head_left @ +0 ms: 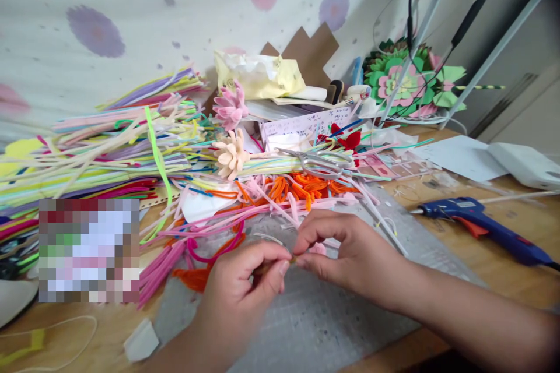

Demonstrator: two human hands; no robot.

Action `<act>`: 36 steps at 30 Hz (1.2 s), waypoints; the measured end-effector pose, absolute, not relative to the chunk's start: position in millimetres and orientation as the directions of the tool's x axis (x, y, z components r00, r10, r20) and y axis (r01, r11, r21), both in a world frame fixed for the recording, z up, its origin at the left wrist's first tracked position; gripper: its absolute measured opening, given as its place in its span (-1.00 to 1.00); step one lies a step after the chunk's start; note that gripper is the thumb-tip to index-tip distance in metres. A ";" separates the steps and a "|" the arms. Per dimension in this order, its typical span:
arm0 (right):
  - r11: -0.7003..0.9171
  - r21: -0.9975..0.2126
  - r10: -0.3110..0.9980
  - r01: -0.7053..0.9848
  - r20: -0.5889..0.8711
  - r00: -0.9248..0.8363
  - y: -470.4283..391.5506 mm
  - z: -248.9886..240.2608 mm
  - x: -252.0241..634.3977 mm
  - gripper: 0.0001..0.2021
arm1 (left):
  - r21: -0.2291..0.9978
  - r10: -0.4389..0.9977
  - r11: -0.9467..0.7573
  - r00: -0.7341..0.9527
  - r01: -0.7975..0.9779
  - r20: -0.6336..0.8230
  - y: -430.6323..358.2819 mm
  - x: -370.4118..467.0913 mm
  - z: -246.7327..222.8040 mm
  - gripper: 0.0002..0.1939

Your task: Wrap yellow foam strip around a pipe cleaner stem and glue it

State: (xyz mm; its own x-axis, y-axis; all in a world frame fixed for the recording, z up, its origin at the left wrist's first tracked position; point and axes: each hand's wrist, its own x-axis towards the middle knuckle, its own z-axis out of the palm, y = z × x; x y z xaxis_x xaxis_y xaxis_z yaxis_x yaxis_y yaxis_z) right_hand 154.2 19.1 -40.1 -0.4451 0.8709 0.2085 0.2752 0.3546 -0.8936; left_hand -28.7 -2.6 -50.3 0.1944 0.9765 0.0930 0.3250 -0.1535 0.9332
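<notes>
My left hand and my right hand meet over the grey cutting mat, thumb and forefinger pinched in each. Between the fingertips shows a tiny yellowish-brown bit, mostly covered by the fingers; its kind cannot be made out. Just behind the hands lie pink pipe cleaners and curled orange pipe cleaners. A pale pink fuzzy piece rests near my right fingers. Past these, a pair of scissors lies on top of the heap.
To the right, a blue glue gun lies on the wooden table. Bundles of coloured pipe cleaners fill the left. A pink flower and a peach flower stand mid-back. Paper flowers sit behind a white stand.
</notes>
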 end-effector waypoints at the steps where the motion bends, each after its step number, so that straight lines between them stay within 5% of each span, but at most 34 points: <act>1: 0.337 -0.898 0.877 0.283 0.191 -0.441 19.1 -39.5 153.5 -0.94 | 0.926 0.973 -0.171 0.203 0.336 0.106 -2.8 -28.3 -49.5 -0.85; 6: 0.139 -0.964 0.890 0.227 0.021 -0.456 21.4 -37.5 154.1 -0.91 | 0.918 0.967 -0.193 0.226 0.346 0.118 -4.9 -27.6 -47.1 -0.83; 11: -0.047 -0.997 0.854 0.053 -0.068 -0.516 23.7 -39.9 158.9 -0.79 | 0.980 0.975 -0.004 0.218 0.197 -0.040 -4.9 -28.6 -49.9 -0.88; 17: -0.164 -0.986 0.822 -0.026 -0.122 -0.556 20.4 -43.9 156.7 -0.90 | 0.995 0.963 0.083 0.253 0.052 -0.094 -2.1 -32.3 -56.8 -0.92; 29: -0.122 -0.991 0.877 0.052 -0.132 -0.462 17.3 -46.5 150.5 -0.95 | 0.973 0.987 -0.007 0.158 0.231 -0.031 -0.8 -28.0 -49.5 -0.85; 36: 0.064 -0.983 0.896 0.174 -0.020 -0.443 14.3 -44.0 148.8 -0.97 | 0.935 0.991 -0.068 0.133 0.347 0.023 -4.1 -27.1 -46.8 -0.86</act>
